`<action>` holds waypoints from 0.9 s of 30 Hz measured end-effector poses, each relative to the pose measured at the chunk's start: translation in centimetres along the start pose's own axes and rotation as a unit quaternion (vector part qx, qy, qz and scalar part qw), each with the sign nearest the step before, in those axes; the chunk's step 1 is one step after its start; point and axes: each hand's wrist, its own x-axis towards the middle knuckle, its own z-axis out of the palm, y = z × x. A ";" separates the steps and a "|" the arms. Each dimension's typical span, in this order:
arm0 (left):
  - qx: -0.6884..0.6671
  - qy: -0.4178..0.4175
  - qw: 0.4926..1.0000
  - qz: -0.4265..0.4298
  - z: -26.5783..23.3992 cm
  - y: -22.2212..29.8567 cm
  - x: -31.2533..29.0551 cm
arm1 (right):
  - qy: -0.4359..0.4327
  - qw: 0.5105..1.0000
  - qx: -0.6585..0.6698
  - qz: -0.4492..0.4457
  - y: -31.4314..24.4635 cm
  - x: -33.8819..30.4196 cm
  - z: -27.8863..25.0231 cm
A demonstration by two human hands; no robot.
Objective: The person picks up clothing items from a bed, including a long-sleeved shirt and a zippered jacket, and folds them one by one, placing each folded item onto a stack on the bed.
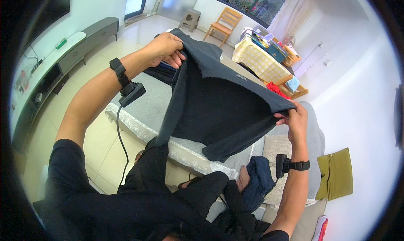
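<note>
Containers first. Tan basket [293, 57], 2 o'clock, on the desk under a yellow-and-white checked cloth [252, 58]; basket contents too small to sort. Dark teal rectangular box [276, 53] beside it, inside unseen. Long grey-and-white cabinet [78, 53] at 10 o'clock; small pale object [38, 97] in its open bay, kind unclear.

Charcoal knit garment [223, 108] at centre, held aloft over a grey quilted cover with white lace edging [143, 95]. Left hand [169, 50], 11 o'clock, and right hand [295, 119], 3 o'clock: each grip narrow, pinching its upper edge.

Dark folded clothes [158, 75], 10–11 o'clock, part-hidden by garment and left hand. Garment's inner folds too dark to read. Red cloth [276, 89], 2 o'clock, cut off by the garment's edge.

Lace hem runs 9 to 5 o'clock. Pale tiled floor [107, 150] at 8 o'clock, between cabinet and hem.
</note>
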 end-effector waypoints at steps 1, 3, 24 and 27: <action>0.002 -0.009 1.000 0.008 0.0 -0.1 -0.1 | 0.000 1.000 0.000 -0.001 0.0 0.0 0.0; 0.010 -0.008 0.999 0.033 0.6 -0.1 -0.3 | 0.003 1.000 0.021 -0.009 0.4 0.2 -0.4; 0.232 0.084 0.945 0.214 1.4 -0.2 -0.5 | 0.060 0.976 -0.189 -0.092 1.2 -0.4 -1.5; 0.285 0.088 0.925 0.237 1.3 0.2 -1.0 | 0.067 0.976 -0.191 -0.086 1.0 -0.4 -1.6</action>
